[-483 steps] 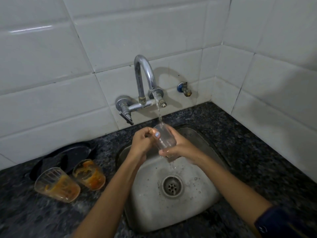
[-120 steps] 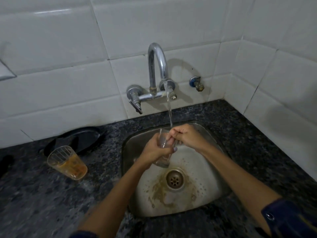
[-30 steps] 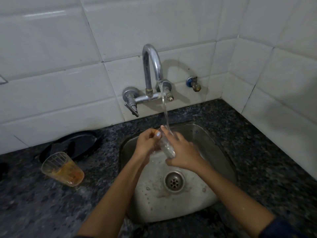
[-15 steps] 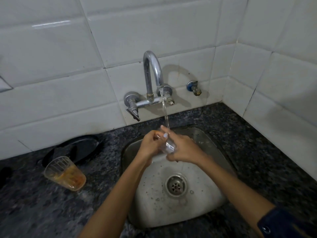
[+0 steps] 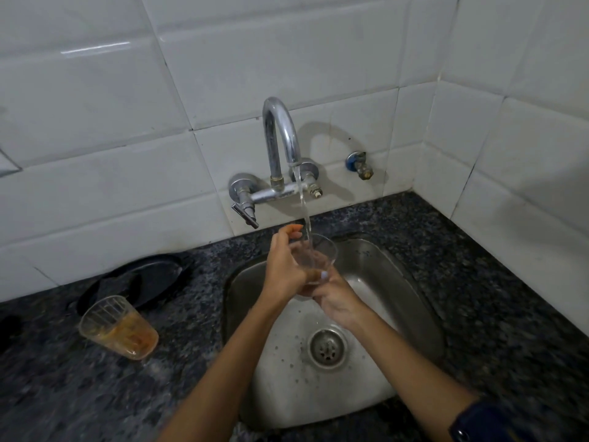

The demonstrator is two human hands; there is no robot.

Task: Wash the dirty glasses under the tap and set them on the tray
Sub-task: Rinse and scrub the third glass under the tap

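Note:
A clear glass is held upright over the steel sink, its mouth under the water stream from the chrome tap. My left hand grips its left side, thumb and fingers near the rim. My right hand holds it from below at the base. A dirty glass with orange residue stands on the dark counter at the left. Behind it lies a black tray; no glasses are visible on it.
White tiled walls enclose the back and right. A small blue valve sticks out of the wall right of the tap. The tap's lever points down-left. The drain sits mid-sink. Speckled granite counter surrounds the basin.
The glass has turned from tilted between my hands to upright, with its mouth catching the stream. My right hand has shifted down to its base. One second ago it was on its side.

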